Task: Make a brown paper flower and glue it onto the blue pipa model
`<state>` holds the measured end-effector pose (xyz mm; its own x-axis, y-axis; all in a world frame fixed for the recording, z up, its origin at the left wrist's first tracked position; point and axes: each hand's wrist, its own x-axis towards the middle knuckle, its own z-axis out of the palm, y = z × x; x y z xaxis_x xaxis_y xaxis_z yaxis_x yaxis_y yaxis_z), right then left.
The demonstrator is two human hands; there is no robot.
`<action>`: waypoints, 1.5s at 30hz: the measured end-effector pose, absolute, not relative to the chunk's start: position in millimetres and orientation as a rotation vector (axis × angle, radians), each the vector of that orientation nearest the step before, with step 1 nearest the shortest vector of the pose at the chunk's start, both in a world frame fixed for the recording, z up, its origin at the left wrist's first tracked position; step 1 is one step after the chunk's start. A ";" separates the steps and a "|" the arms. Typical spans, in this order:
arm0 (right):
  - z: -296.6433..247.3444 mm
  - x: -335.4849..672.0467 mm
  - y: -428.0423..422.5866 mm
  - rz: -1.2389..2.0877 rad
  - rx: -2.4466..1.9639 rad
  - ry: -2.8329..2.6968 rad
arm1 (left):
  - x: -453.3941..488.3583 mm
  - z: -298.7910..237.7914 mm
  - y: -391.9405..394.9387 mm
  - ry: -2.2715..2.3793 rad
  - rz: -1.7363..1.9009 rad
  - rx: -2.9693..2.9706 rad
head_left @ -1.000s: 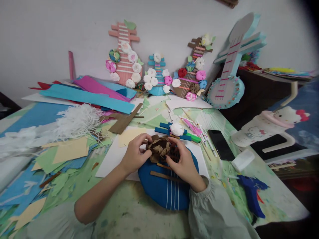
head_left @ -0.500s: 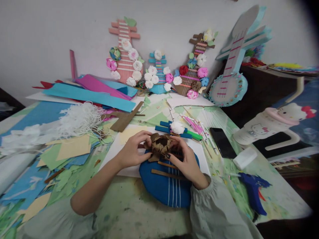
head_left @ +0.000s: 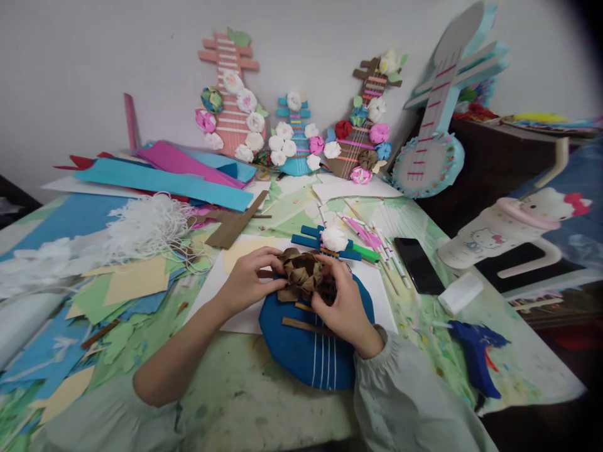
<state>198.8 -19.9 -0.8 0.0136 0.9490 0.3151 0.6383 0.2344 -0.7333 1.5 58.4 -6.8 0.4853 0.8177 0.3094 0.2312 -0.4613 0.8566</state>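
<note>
A brown paper flower (head_left: 301,271) is held between my two hands, over the upper body of a blue paper lute (head_left: 301,351). My left hand (head_left: 257,277) pinches the flower's left edge with thumb and fingers. From the other side, my right hand (head_left: 343,301) grips its right edge, the fingertips partly hidden by petals. White strings and brown strips run along the lute's face. A white paper flower (head_left: 334,238) sits on the lute's neck. Beneath the lute lies a white sheet (head_left: 211,314).
At right are a blue glue gun (head_left: 478,355), a black phone (head_left: 418,265) and a white tumbler (head_left: 490,232). Paper scraps (head_left: 127,326) and white string (head_left: 146,226) cover the left. Several decorated lutes (head_left: 228,119) lean against the wall; pens (head_left: 391,257) lie behind the phone.
Both hands stay on the brown flower, which has tilted a little, and my fingers have shifted slightly along its edges. The whole view has moved a little.
</note>
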 end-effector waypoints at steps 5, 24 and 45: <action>-4.3 201.2 -18.3 0.504 -1.454 -1.648 | 2.2 -6.8 60.2 0.872 0.973 1.939; -10.4 197.3 -18.0 0.636 -1.314 -1.391 | 2.6 -5.2 58.1 0.871 1.191 2.041; -7.8 192.0 -17.7 0.600 -1.342 -1.334 | 7.9 -3.9 52.4 0.961 1.268 1.842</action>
